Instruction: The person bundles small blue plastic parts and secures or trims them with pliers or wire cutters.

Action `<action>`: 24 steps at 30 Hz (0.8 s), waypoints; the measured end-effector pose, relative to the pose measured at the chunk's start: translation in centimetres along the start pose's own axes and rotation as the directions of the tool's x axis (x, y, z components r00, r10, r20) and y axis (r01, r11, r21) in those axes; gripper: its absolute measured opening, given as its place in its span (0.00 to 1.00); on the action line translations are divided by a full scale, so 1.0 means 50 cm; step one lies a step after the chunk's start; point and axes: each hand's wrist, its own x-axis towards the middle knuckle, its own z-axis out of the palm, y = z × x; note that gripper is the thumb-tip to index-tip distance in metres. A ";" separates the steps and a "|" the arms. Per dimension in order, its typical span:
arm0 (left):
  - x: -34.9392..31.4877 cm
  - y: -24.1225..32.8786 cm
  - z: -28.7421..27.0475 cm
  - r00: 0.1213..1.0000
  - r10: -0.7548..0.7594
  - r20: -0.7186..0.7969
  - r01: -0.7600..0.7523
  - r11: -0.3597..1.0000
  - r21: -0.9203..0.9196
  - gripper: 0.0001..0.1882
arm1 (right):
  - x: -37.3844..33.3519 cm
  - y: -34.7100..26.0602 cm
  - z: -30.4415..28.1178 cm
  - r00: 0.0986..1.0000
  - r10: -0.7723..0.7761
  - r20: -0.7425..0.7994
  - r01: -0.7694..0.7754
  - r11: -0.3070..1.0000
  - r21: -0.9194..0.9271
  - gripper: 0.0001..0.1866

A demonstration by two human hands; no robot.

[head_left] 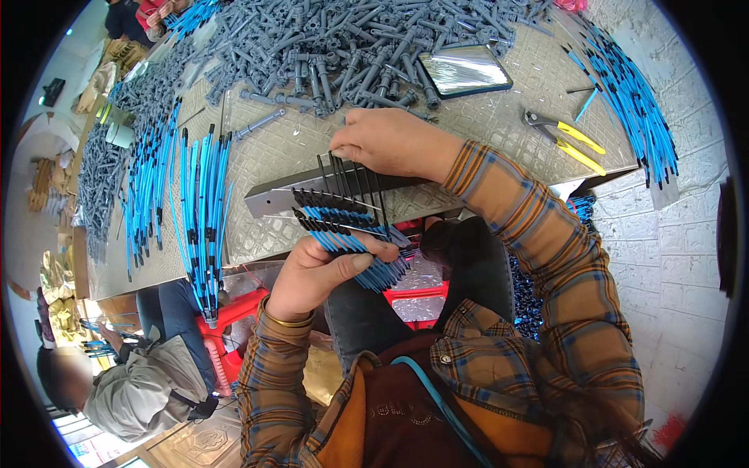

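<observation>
My left hand [316, 273] is closed around a bundle of thin blue rods [382, 274] with black ends, held above my lap at the table's near edge. Several black ends stick up from it in uneven rows. Just above, my right hand [396, 144] has thumb and fingers pinched together at the top of the thin black rods [341, 181] rising from the bundle. Exactly how many its fingertips grip is hidden. Behind the rods, a dark rectangular metal bar [269, 201] lies along the table edge.
Grey plastic tube-like parts [343, 47] are heaped at the back. A shiny-faced flat rectangular device [466, 72] and yellow-handled pliers [573, 144] lie to the right. More blue rods rest at the left [204, 214] and far right [632, 97]. A person [148, 390] sits at lower left.
</observation>
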 end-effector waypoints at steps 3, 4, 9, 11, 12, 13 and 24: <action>0.000 0.002 -0.009 0.999 -0.016 0.029 0.016 1.000 0.001 0.09 | 0.006 0.002 0.008 1.000 -0.008 -0.003 0.008 1.000 -0.004 0.10; 0.000 0.003 -0.012 0.999 -0.024 0.043 0.024 1.000 0.002 0.10 | 0.008 0.003 0.011 1.000 -0.013 -0.004 0.013 1.000 -0.006 0.10; 0.001 0.000 -0.024 0.997 -0.001 0.076 0.002 1.000 -0.008 0.10 | 0.013 0.004 0.017 1.000 -0.013 -0.021 0.014 0.999 0.039 0.10; 0.001 0.000 -0.028 0.996 -0.020 0.081 0.022 0.999 -0.033 0.11 | 0.007 0.004 0.008 1.000 -0.021 0.002 0.021 0.999 0.044 0.10; -0.001 0.001 -0.029 0.996 -0.032 0.084 0.036 0.998 -0.045 0.11 | 0.007 0.001 0.005 1.000 -0.023 0.013 0.022 0.999 0.049 0.10; -0.002 0.002 -0.030 0.996 -0.028 0.084 0.031 0.999 -0.043 0.11 | 0.008 -0.001 0.004 1.000 -0.027 0.012 0.026 0.999 0.046 0.10; -0.005 0.004 -0.022 0.998 -0.023 0.055 0.022 1.000 0.020 0.10 | -0.011 -0.004 0.014 0.998 0.017 -0.056 -0.015 0.999 0.036 0.11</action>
